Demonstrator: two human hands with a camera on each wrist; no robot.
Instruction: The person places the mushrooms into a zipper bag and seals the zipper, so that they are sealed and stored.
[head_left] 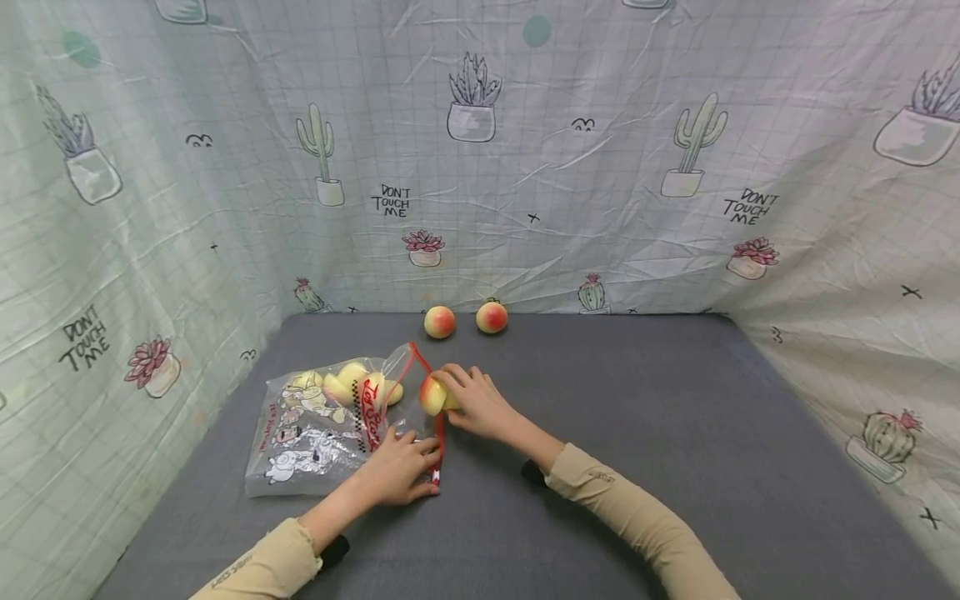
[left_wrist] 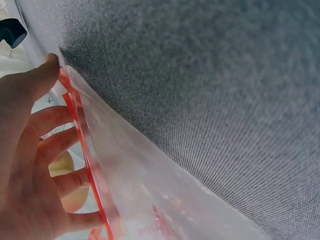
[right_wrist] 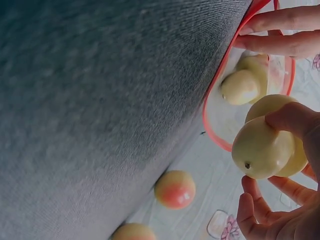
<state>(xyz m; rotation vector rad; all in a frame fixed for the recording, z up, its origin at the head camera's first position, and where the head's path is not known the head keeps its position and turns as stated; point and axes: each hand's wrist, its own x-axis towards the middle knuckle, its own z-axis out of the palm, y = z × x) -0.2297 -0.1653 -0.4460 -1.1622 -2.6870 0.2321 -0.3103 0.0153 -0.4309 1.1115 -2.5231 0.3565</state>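
Just left of the lower centre of the head view, the right hand (head_left: 477, 406) holds two round yellow-and-red fruits (right_wrist: 261, 148) at the mouth of a clear printed bag (head_left: 322, 467); its grip is closed only as far as their girth allows, thumb on one side and fingers on the other. The left hand (head_left: 401, 468), lower in the frame, lies at the bag's red edge (right_wrist: 206, 112) with its fingers straight and spread, more propping than clutching. The fruits look smooth and probably light, firm and a little slippery, so as a pair they could roll against each other; curved fingers around both their outer sides should suit better than a tip pinch. The bag, lying at the left of the desk (head_left: 675, 400) with more fruits (head_left: 347, 379) inside, seems thin and floppy, its stiffer red edge the best place to hold. Toward the upper centre, a left loose fruit (head_left: 439, 322) and a right loose fruit (head_left: 492, 317) sit apart, each best cupped around its middle.
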